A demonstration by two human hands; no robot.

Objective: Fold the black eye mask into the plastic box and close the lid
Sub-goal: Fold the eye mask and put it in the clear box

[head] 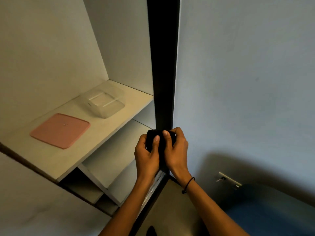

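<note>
The black eye mask (151,136) is bunched into a small folded bundle held in the air in front of the shelf edge. My left hand (146,155) grips its left side with the thumb pressed on top. My right hand (176,149) grips its right side, thumb beside the left thumb. Most of the mask is hidden by my fingers. The clear plastic box (106,103) stands open on the white shelf (95,133), far left of my hands. Its pink lid (60,131) lies flat on the shelf, nearer and to the left of the box.
A black vertical post (163,65) rises just behind my hands. A pale wall (238,82) fills the right side, with a wall socket (228,180) low down. Lower shelf compartments (109,160) sit beneath the shelf. A blue surface (272,215) lies at the bottom right.
</note>
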